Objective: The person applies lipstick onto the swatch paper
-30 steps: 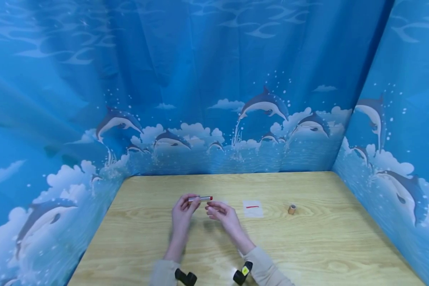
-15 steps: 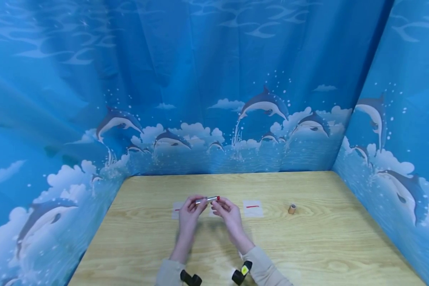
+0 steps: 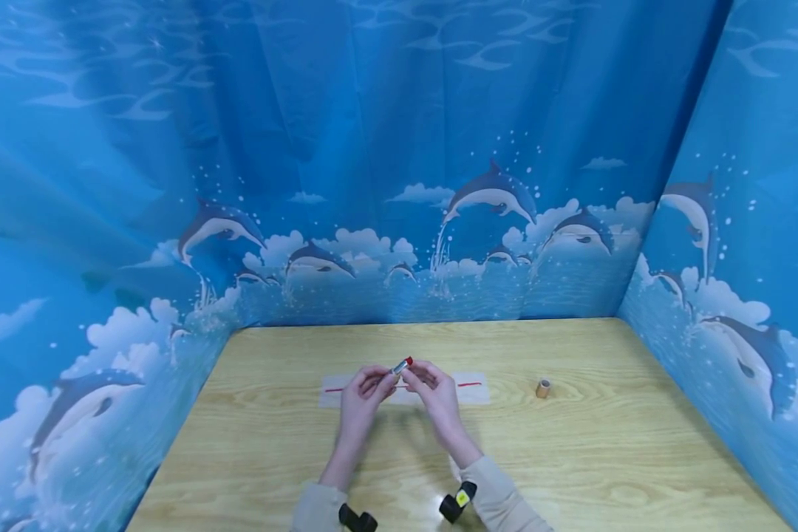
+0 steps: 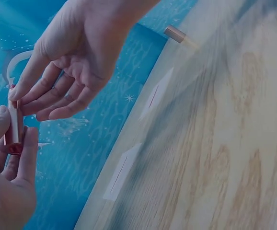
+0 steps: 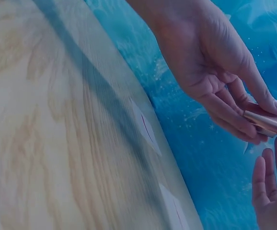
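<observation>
A lipstick (image 3: 401,366) with its red tip bared is held up between both hands over the table, tip slanting to the upper right in the head view. My left hand (image 3: 362,399) grips its base end. Thumb and fingers of my right hand (image 3: 439,395) pinch it nearer the tip. In the left wrist view the lipstick (image 4: 16,122) spans both hands, with a red disc on its base end. The right wrist view shows its golden tube (image 5: 263,120) in the left fingers. Small white papers with red lines lie beneath: a left one (image 3: 332,400) and a right one (image 3: 475,397).
A small brown-gold hollow cylinder, like the lipstick's cap (image 3: 543,389), stands on the wooden table (image 3: 572,458) to the right. Blue curtains (image 3: 372,148) with dolphins rise behind and beside the table. Each sleeve's cuff has a black wrist camera (image 3: 357,519).
The left hand has brought the lipstick rightward to the right hand, whose fingers now pinch it. The lipstick has turned from level to slanting upward. More of the papers shows.
</observation>
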`<action>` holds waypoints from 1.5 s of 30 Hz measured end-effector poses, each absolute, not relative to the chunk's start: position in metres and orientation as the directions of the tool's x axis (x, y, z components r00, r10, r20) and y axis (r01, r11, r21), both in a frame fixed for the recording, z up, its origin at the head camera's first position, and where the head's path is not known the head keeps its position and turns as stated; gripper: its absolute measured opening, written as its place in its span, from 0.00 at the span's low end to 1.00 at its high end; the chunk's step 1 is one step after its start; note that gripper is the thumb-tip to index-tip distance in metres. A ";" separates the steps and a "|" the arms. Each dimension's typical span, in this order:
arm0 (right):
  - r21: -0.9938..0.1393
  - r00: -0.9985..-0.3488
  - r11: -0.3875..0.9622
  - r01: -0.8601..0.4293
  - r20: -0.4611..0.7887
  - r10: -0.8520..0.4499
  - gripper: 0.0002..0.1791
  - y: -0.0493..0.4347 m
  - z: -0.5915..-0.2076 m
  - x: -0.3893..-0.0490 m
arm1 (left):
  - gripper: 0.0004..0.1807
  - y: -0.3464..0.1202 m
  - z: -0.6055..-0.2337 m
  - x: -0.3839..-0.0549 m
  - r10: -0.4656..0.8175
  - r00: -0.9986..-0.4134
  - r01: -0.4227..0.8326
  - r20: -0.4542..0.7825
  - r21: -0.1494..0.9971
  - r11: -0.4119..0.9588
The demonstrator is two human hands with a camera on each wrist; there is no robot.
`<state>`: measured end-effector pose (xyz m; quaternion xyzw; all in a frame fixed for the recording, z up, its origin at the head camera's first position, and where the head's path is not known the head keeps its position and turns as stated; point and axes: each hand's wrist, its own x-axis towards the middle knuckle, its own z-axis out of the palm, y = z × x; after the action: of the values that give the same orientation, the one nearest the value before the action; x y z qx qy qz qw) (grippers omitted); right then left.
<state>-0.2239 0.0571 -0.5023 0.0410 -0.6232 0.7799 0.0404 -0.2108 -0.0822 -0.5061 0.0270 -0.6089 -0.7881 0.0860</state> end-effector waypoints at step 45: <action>-0.971 -0.987 0.177 -0.159 0.160 -0.009 0.12 0.111 -0.459 -0.206 | 0.19 -0.034 -0.517 -0.196 -0.037 -0.995 0.096 0.092 0.990 -0.106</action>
<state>-0.2064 0.1111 -0.4590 0.0550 -0.7650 0.6390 0.0589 -0.1955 -0.0336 -0.5170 -0.0219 -0.6670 -0.7434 0.0446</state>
